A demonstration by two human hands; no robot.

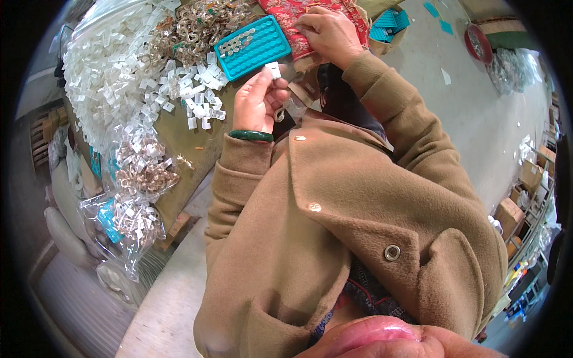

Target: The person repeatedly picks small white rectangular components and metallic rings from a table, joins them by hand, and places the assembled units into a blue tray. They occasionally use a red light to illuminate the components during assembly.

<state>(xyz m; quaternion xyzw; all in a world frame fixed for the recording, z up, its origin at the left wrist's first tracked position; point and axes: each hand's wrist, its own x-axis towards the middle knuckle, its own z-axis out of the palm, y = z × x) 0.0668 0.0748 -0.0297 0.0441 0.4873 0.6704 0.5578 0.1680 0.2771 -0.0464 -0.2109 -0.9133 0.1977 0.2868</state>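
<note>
Between the thumb and fingers of my left hand [255, 102] is a small white rectangular piece [273, 70] with a short dark mark on it. A pale loop [279, 114] hangs below those fingers. Just beyond lies a teal tray [250, 64] with rows of hollows, and small silvery pieces [237, 44] sit in some of them. My right hand [329, 34] rests over a red patterned cloth [285, 9] to the right of the tray. Its fingers are bent together, and whatever they may hold is hidden.
A big heap of white translucent pieces [107, 71] covers the table's left side, beside a pile of brownish coils [200, 27]. Clear bags [140, 221] of coils hang at the table edge [185, 173]. A box of teal trays [388, 27] and a red basin [477, 45] stand right.
</note>
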